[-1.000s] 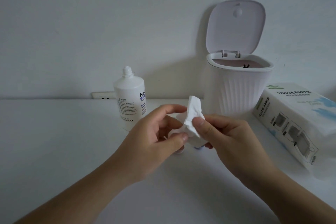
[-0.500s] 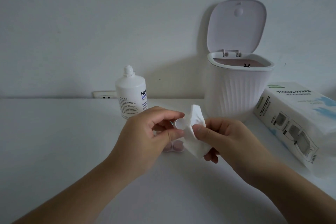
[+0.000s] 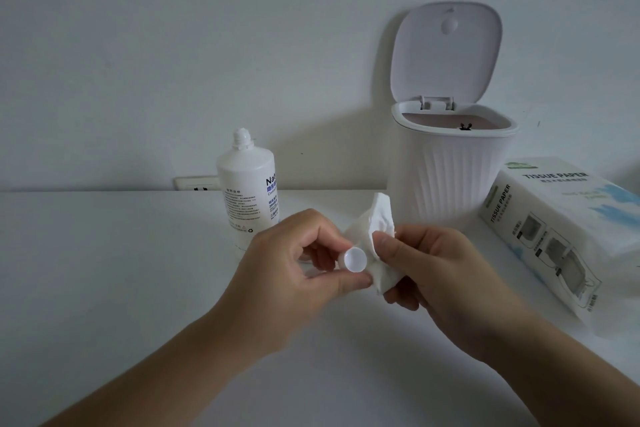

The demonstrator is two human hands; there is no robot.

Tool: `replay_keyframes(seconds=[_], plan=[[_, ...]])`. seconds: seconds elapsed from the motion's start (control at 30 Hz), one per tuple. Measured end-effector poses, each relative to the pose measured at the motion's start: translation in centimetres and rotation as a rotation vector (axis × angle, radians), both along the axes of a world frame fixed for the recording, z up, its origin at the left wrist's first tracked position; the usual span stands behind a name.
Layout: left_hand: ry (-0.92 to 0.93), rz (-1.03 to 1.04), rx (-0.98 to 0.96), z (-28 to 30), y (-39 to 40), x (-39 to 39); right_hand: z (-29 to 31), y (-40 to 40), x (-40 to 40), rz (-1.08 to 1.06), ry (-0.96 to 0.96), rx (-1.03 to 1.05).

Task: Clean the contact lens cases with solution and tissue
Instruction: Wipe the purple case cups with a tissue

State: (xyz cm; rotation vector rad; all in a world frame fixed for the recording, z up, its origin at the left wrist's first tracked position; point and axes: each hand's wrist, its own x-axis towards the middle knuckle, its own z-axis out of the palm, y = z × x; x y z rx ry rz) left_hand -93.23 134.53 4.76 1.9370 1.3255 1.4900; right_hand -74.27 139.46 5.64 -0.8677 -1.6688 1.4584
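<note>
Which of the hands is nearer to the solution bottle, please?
Left. The left hand sits just in front of the bottle; the right hand is farther off to the bottle's right, holding tissue.

The left hand point(image 3: 294, 263) hides the solution bottle point(image 3: 247, 198)'s base, and the right picture edge cuts off the tissue pack point(image 3: 554, 229).

You're holding a plain white cap point(image 3: 354, 258) against a white crumpled tissue point(image 3: 372, 229). Behind them, your solution bottle point(image 3: 247, 198) is white with black small print and blue lettering on its label. The bin point(image 3: 450, 177) is a pale, faintly lilac white with vertical ribbing, its inside pinkish. Your tissue pack point(image 3: 554, 232) is white with dark lettering, soft blue smudges and what looks like a green mark on top. The table point(image 3: 104, 270) is white.
</note>
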Motion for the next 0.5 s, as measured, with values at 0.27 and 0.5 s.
replay_keyframes(seconds=[0.27,0.5], plan=[[0.236,-0.153,-0.192,1.0,0.6,-2.6,0.2,0.0,0.5,0.18,-0.298,0.036],[0.033,-0.074,-0.09,-0.1,0.0,-0.7,0.3,0.1,0.3,0.03,-0.102,0.049]])
